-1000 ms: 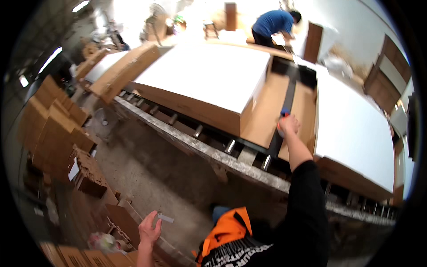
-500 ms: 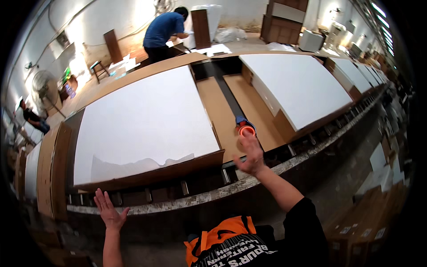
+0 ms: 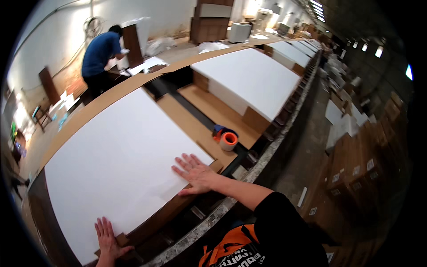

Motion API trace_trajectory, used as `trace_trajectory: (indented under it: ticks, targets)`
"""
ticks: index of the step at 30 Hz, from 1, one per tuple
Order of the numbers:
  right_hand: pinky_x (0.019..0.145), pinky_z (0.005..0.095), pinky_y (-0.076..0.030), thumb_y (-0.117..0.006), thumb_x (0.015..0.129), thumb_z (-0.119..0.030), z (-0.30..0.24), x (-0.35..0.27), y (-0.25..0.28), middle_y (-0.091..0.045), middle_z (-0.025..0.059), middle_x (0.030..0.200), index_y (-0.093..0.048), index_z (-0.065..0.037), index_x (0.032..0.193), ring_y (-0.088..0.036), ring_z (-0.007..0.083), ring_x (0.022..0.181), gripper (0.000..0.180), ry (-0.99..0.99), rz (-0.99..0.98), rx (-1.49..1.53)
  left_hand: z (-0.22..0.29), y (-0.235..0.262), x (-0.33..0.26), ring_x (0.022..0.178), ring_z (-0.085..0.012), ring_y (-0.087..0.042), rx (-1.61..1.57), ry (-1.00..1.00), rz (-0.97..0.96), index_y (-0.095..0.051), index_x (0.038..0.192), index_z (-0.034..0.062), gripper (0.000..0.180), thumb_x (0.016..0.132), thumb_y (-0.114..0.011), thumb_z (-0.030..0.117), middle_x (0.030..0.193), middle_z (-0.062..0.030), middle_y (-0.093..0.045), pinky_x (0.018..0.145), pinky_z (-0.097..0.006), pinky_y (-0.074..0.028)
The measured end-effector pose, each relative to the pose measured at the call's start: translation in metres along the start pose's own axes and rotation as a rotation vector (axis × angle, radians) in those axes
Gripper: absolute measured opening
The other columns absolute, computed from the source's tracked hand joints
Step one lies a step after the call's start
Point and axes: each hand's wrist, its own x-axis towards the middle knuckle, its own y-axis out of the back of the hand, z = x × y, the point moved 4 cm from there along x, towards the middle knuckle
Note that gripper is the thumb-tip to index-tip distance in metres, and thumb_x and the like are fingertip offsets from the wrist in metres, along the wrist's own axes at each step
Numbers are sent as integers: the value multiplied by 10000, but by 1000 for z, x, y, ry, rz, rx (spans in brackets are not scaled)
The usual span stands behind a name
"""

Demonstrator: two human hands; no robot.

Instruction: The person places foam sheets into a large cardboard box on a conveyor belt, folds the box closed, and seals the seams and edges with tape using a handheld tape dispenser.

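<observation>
A large white sheet [image 3: 120,147] lies over a stack in a shallow brown cardboard box on a roller conveyor. My right hand [image 3: 195,174] rests flat on the sheet's near right corner, fingers spread. Near its lower left end, my left hand [image 3: 107,240] touches the near edge with fingers stretched and thumb out over the cardboard side. Neither hand holds anything. Just right of this box, a tape dispenser [image 3: 226,137] with a blue body and an orange-cored roll sits between the two boxes.
Another white-topped box [image 3: 249,82] stands further along the conveyor [image 3: 267,160], with several more behind it. Beyond the line a person in a blue shirt [image 3: 101,58] bends over some work. Cardboard boxes [image 3: 356,169] are stacked on the floor at right.
My right hand has left the tape dispenser's side and come down on the white sheet. My left hand has moved onto the box's near edge. The view has swung right.
</observation>
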Motion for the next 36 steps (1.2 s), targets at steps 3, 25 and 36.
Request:
trace_trajectory:
  ticks: [3, 25, 36]
  targets:
    - [1173, 567, -87, -396, 846, -776, -26, 0, 17, -225, 249, 1559, -272, -76, 1518, -145, 451, 1453, 979, -59, -40, -137, 1, 26, 0, 1441, -508, -106, 28, 18, 8, -215, 1485, -39, 1315, 561, -734, 741, 1550, -307, -161, 1167, -616, -51]
    - [1147, 591, 81, -349, 858, -784, -82, 38, -10, -6, 296, 1580, -184, -66, 1542, 85, 491, 1451, 1006, 140, -266, 2, -13, 53, -66, 1445, -523, 65, -47, 385, 246, 41, 1557, 128, 1408, 571, -746, 754, 1572, -318, 27, 1131, -660, 6]
    - [1088, 420, -311, -780, 779, -469, 179, 305, 43, -400, 189, 1455, -449, -8, 1387, -332, 287, 1328, 831, -387, 460, 1060, 73, 25, 48, 1431, -542, -93, -185, 372, -103, -294, 1516, 118, 1003, 805, -406, 815, 1572, -238, -196, 1118, -677, -86]
